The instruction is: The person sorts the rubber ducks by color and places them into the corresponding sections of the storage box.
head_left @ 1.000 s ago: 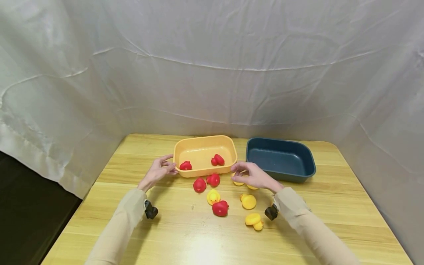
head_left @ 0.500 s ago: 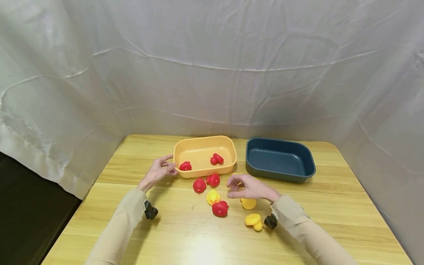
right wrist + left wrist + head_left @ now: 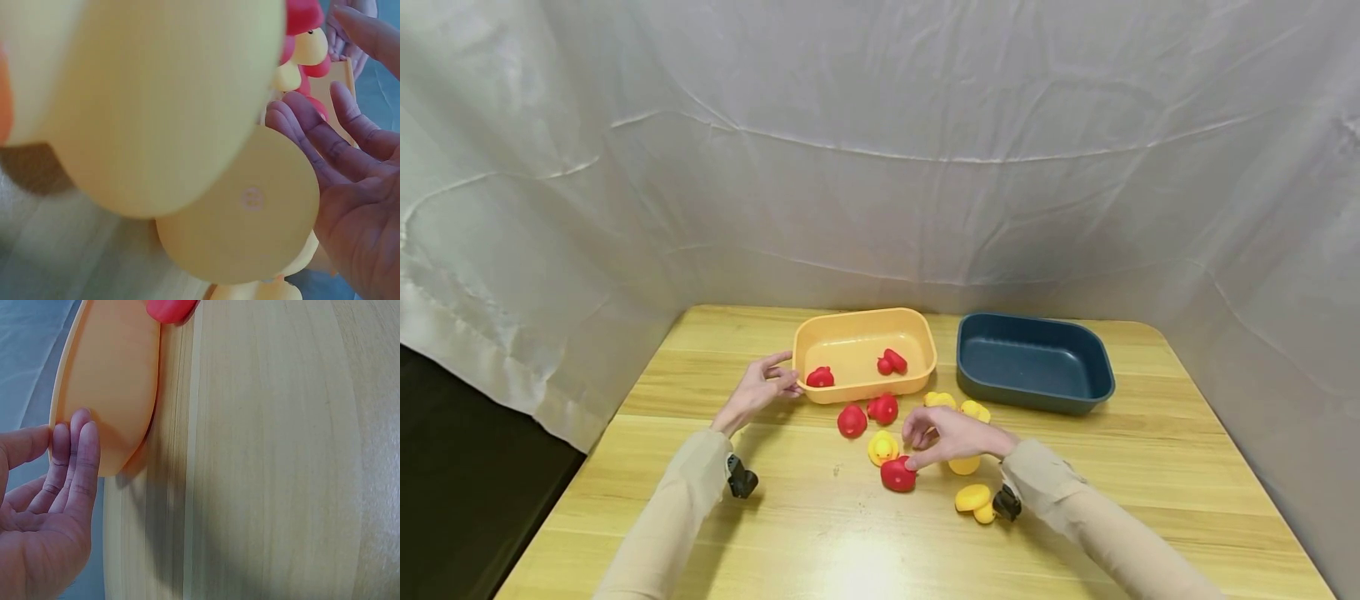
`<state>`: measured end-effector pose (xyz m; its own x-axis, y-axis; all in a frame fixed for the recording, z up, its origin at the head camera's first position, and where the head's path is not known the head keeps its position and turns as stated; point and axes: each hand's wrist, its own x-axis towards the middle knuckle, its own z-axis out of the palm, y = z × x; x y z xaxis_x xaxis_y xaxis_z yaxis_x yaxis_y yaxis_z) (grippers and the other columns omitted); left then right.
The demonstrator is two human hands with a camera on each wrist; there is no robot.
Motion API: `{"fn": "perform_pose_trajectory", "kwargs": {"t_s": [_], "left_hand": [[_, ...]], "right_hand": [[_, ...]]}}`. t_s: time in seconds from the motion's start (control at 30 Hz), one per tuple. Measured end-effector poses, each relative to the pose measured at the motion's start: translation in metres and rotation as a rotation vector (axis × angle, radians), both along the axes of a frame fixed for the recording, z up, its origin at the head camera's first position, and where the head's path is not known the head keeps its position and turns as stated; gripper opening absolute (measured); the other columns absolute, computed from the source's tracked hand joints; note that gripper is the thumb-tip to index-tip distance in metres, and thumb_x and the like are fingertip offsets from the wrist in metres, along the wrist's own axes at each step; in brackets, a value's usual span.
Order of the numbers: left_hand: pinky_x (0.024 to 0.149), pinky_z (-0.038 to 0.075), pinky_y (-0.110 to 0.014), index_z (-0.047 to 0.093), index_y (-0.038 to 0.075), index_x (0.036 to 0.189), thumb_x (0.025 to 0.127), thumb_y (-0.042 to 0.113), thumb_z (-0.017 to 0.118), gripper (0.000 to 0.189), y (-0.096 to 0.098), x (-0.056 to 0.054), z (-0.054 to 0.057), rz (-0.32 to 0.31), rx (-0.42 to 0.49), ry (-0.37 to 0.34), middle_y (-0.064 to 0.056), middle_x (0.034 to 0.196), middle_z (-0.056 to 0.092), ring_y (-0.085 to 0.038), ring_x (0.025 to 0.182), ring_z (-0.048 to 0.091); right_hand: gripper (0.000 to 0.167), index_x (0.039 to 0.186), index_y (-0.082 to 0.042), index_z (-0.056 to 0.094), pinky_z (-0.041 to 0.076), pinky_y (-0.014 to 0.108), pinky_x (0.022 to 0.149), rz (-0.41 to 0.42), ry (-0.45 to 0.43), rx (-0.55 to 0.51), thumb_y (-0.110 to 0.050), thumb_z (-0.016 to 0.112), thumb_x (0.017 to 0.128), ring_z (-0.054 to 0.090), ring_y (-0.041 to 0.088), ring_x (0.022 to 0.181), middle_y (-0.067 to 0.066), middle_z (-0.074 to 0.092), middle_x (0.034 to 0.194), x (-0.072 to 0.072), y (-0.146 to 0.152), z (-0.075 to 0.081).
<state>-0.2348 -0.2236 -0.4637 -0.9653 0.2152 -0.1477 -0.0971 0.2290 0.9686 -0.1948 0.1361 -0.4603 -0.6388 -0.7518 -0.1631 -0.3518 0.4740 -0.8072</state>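
My left hand (image 3: 757, 393) holds the left end of the orange tray (image 3: 848, 343). In the left wrist view the thumb meets the rim, and the fingertips (image 3: 89, 440) lie against the wall. Two red rubber ducks, one at left (image 3: 820, 377) and one at right (image 3: 895, 361), are inside. Low over the table, my right hand (image 3: 955, 435) has its thumb at a red duck (image 3: 897, 475); its fingers look loosely extended in the right wrist view. A yellow duck (image 3: 882, 448) sits beside that red one. Another yellow duck (image 3: 964, 466) is partly covered by the right hand.
Two more red ducks, left (image 3: 852, 421) and right (image 3: 883, 408), lie before the orange tray. A dark blue tray (image 3: 1030, 360) stands at right, with two yellow ducks (image 3: 940, 401) near its corner. One yellow duck (image 3: 973, 498) lies tipped by the right wrist. Grey curtain surrounds the table (image 3: 790, 533).
From the orange tray's right corner, my right hand has come toward the near side and slightly left, down to the red duck. The left hand has stayed in place.
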Motion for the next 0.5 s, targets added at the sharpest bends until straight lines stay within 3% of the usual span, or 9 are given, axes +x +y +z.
{"fn": "perform_pose_trajectory", "kwargs": {"t_s": [0.3,0.5], "left_hand": [[0.092,0.062,-0.041,0.023,-0.011,0.154,0.102,0.003,0.054,0.062,0.0001,0.0001,-0.0003,-0.002,0.001,0.004,-0.041,0.123,0.058,-0.012,0.084,0.071],[0.092,0.062,-0.041,0.024,-0.012,0.154,0.102,0.002,0.054,0.061,-0.0002,-0.0002,-0.0013,0.000,0.000,0.008,-0.039,0.120,0.060,-0.012,0.083,0.071]], "right_hand": [[0.039,0.106,-0.004,0.064,0.056,0.026,0.085,0.001,-0.034,0.056,-0.026,0.085,0.082,0.062,0.019,0.091,0.009,0.068,0.099,0.0010,-0.0075,-0.0014],[0.038,0.104,-0.004,0.064,0.054,0.020,0.080,0.023,-0.013,0.086,-0.025,0.086,0.081,0.061,0.015,0.087,0.008,0.068,0.095,0.0006,-0.0102,-0.0033]]}}
